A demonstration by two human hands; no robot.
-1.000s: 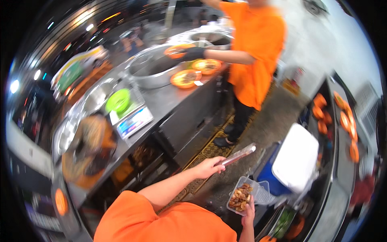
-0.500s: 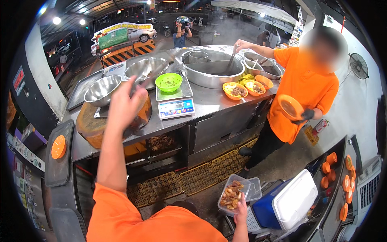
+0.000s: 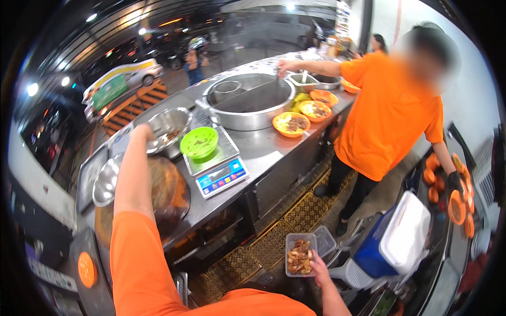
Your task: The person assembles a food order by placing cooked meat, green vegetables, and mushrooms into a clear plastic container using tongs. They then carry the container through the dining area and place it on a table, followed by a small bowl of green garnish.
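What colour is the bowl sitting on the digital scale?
Bright green bowl, seen best in the head view.

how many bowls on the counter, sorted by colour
Orange bowls: 4
Green bowl on the scale: 1
Steel bowls by the left hand: 2
Total: 7

Short orange sleeves, bare forearms.

Steel bowl (image 3: 167,128) and tabletop (image 3: 274,152): bright, smooth metal, glossy. Green bowl (image 3: 199,143) and orange bowls (image 3: 291,124): smooth plastic, slight sheen. Clear container (image 3: 300,255): thin transparent plastic, glossy. Cooler lid (image 3: 405,238): white matt plastic. Floor mats (image 3: 308,210): rough lattice.
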